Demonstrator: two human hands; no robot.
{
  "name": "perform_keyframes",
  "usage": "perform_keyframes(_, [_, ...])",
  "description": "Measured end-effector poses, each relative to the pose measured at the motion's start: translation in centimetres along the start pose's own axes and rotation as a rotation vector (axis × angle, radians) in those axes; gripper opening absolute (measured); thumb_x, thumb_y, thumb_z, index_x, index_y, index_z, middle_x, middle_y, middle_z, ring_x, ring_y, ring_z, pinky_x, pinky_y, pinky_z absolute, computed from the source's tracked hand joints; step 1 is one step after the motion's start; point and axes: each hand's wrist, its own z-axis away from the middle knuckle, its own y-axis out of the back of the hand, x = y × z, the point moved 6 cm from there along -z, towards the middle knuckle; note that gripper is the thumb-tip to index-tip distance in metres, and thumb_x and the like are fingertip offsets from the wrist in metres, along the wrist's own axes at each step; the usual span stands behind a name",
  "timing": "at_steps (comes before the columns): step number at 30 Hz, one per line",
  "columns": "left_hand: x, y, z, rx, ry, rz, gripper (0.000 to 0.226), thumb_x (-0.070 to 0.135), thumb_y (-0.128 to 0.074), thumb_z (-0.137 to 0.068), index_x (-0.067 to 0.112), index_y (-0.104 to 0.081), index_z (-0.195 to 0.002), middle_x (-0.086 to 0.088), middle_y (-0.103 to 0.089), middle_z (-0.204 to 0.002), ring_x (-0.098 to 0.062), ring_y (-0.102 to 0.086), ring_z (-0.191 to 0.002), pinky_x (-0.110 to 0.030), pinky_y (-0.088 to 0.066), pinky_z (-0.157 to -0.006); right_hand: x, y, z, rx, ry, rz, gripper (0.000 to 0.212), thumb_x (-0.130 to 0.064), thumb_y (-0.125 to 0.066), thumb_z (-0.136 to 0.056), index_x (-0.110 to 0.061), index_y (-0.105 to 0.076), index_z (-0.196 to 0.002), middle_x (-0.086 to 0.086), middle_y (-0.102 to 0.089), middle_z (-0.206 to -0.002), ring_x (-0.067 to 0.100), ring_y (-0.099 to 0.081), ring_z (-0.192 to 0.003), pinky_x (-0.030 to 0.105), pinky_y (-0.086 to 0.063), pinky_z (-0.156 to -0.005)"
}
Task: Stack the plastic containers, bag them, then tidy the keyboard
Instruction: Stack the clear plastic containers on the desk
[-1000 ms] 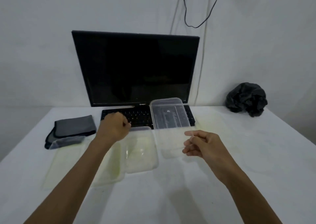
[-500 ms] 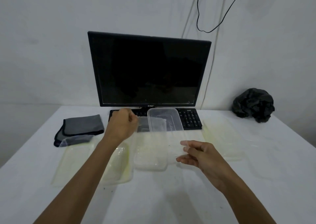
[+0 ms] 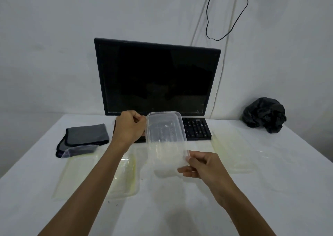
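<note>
Head view shows the stacking step under way; we judge bagging and keyboard tidying as not yet begun. Nearest us, our right hand [image 3: 200, 165] pinches the near right edge of a clear plastic container [image 3: 166, 142], thumb on top and fingers curled beneath. Our left hand [image 3: 128, 127] grips the far left corner of the same container, fingers curled at its rim. The container is tilted, far end raised, near end low over the white table [image 3: 180, 208]. It appears empty; we cannot tell whether a second container is nested inside it.

On the table at near left lie two flat yellowish clear pieces [image 3: 124, 178], side by side; a similar piece [image 3: 234, 153] lies at right. Whether these are lids or shallow containers we cannot tell. None holds visible contents, and none is stacked.

Farther left, a folded grey cloth [image 3: 86, 136] rests on the table. The black keyboard [image 3: 197, 129] sits just behind the held container, partly hidden by it. A crumpled black bag [image 3: 264, 115] lies at far right, well apart from the containers. The dark monitor [image 3: 156, 79] stands farthest.
</note>
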Motion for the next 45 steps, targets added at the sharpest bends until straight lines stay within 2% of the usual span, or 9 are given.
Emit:
perform_keyframes(7, [0.3, 0.0, 0.3, -0.061, 0.053, 0.116, 0.011, 0.013, -0.067, -0.104, 0.007, -0.072, -0.098, -0.008, -0.078, -0.093, -0.018, -0.079, -0.08, -0.018, -0.061, -0.06, -0.1, 0.0, 0.1, 0.013, 0.023, -0.044, 0.021, -0.01, -0.067, -0.106, -0.016, -0.078, -0.123, 0.01, -0.084, -0.103, 0.024, -0.083, -0.093, 0.035, -0.067, -0.084])
perform_keyframes(12, [0.0, -0.4, 0.2, -0.175, 0.095, 0.213, 0.01, 0.012, -0.062, -0.107, 0.006, -0.07, -0.105, -0.01, -0.077, -0.106, -0.022, -0.077, -0.1, -0.04, -0.068, -0.084, -0.3, -0.1, 0.2, -0.031, 0.032, -0.039, 0.019, -0.013, -0.066, -0.107, -0.019, -0.071, -0.125, 0.012, -0.083, -0.101, 0.028, -0.082, -0.095, 0.038, -0.067, -0.09])
perform_keyframes(19, [0.1, -1.1, 0.5, -0.281, 0.157, 0.35, 0.019, 0.023, -0.055, -0.111, 0.01, -0.07, -0.108, -0.006, -0.079, -0.103, -0.022, -0.078, -0.099, -0.03, -0.064, -0.077, -0.3, -0.1, 0.2, -0.02, 0.066, -0.015, 0.019, -0.015, -0.07, -0.104, -0.022, -0.068, -0.122, 0.018, -0.079, -0.103, 0.029, -0.081, -0.094, 0.035, -0.066, -0.09])
perform_keyframes(23, [0.5, -1.0, 0.6, -0.282, 0.14, 0.372, 0.027, 0.039, -0.059, -0.108, 0.015, -0.072, -0.111, -0.005, -0.079, -0.106, -0.021, -0.078, -0.099, -0.035, -0.065, -0.084, -0.4, 0.0, 0.1, -0.002, 0.075, 0.014, 0.018, -0.016, -0.071, -0.104, -0.025, -0.069, -0.119, 0.016, -0.079, -0.101, 0.028, -0.081, -0.095, 0.036, -0.066, -0.092])
perform_keyframes(27, [0.9, -0.8, 0.7, -0.296, 0.071, 0.36, 0.013, 0.026, -0.068, -0.104, 0.021, -0.076, -0.113, -0.004, -0.076, -0.109, -0.022, -0.077, -0.099, -0.03, -0.064, -0.079, -0.7, 0.1, 0.2, -0.004, 0.084, 0.023, 0.018, -0.016, -0.071, -0.104, -0.025, -0.068, -0.119, 0.014, -0.08, -0.1, 0.027, -0.08, -0.094, 0.037, -0.065, -0.094])
perform_keyframes(34, [0.7, -0.7, 0.8, -0.329, 0.096, 0.418, 0.016, 0.027, -0.069, -0.103, 0.021, -0.077, -0.116, -0.009, -0.078, -0.108, -0.026, -0.077, -0.099, -0.035, -0.065, -0.084, -1.0, 0.0, 0.9, -0.068, 0.068, 0.003, 0.021, -0.022, -0.067, -0.106, -0.031, -0.065, -0.124, 0.008, -0.082, -0.097, 0.025, -0.08, -0.098, 0.045, -0.058, -0.109])
perform_keyframes(37, [0.6, -0.6, 1.0, -0.299, 0.096, 0.429, 0.017, 0.026, -0.069, -0.103, 0.019, -0.077, -0.116, -0.006, -0.08, -0.103, -0.024, -0.079, -0.096, -0.029, -0.064, -0.075, -1.3, -0.2, 1.3, -0.103, 0.059, 0.015, 0.023, -0.021, -0.066, -0.105, -0.032, -0.063, -0.125, 0.008, -0.084, -0.102, 0.025, -0.08, -0.1, 0.046, -0.057, -0.11])
perform_keyframes(41, [0.4, -1.0, 1.1, -0.276, 0.111, 0.47, 0.017, 0.027, -0.069, -0.103, 0.019, -0.076, -0.116, 0.002, -0.082, -0.093, -0.014, -0.08, -0.085, -0.021, -0.062, -0.067, -1.8, -0.2, 1.3, -0.091, 0.095, 0.054, 0.024, -0.019, -0.07, -0.103, -0.033, -0.064, -0.122, 0.006, -0.08, -0.086, 0.02, -0.08, -0.093, 0.049, -0.055, -0.112])
perform_keyframes(45, [0.2, -1.9, 1.2, -0.252, 0.133, 0.506, 0.017, 0.026, -0.067, -0.105, 0.02, -0.076, -0.119, -0.005, -0.082, -0.106, -0.02, -0.081, -0.094, -0.027, -0.064, -0.074, -2.9, 1.0, 1.3, -0.033, 0.122, 0.089, 0.024, -0.018, -0.067, -0.105, -0.033, -0.066, -0.123, 0.007, -0.083, -0.095, 0.02, -0.08, -0.091, 0.043, -0.057, -0.107])
